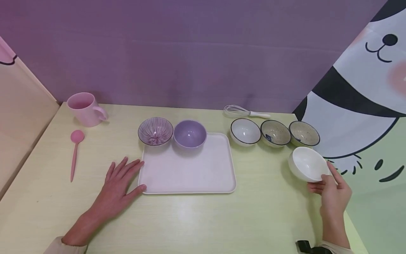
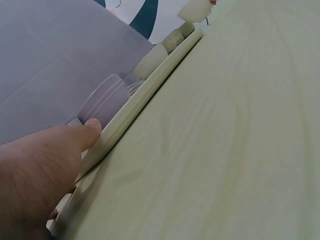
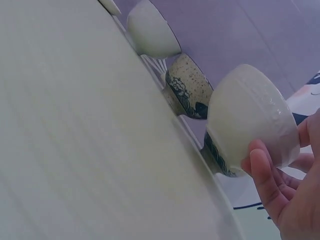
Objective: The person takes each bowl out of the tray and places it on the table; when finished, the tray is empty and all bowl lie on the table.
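My right hand (image 1: 335, 193) grips a plain white bowl (image 1: 305, 164) by its right side, thumb and fingers spread about the wall. In the right wrist view this white bowl (image 3: 247, 110) hangs tilted above the table. My left hand (image 1: 118, 187) lies at the left edge of a white tray (image 1: 187, 178), fingers extended, fingertips touching the rim. A purple bowl (image 1: 190, 134) stands on the tray's back left part. Beside it, a purple-striped bowl (image 1: 155, 132) sits at the back left corner; its base is hidden.
Behind the held bowl stand a dark-rimmed white bowl (image 1: 245, 132) and two speckled bowls, one in the middle (image 1: 275, 133) and one at right (image 1: 304, 134). A whisk (image 1: 238, 111) lies at the back edge. Far left are a pink mug (image 1: 87, 111) and a pink spoon (image 1: 76, 148).
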{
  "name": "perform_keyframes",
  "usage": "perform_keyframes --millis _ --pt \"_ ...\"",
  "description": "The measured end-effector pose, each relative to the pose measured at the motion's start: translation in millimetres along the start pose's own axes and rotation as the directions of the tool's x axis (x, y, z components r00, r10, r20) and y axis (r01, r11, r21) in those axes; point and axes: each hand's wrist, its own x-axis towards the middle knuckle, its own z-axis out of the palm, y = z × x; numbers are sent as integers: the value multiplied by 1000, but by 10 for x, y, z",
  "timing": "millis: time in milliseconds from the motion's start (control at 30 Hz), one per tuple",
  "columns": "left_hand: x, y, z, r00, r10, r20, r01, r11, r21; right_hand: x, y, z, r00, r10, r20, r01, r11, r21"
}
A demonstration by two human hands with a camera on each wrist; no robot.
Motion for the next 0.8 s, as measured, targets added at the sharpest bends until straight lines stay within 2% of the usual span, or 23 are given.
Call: perform_keyframes --millis 300,567,800 --pt "6 7 -7 1000 2 2 -2 1000 1 100 26 -119 999 17 -33 -17 1000 8" --pt "-13 10 -4 1000 0 -6 0 1000 3 173 58 -125 998 39 -49 -40 999 -3" --pt "-7 1 5 1000 10 -11 -10 1000 1 161 91 -157 998 42 -39 -42 999 -1"
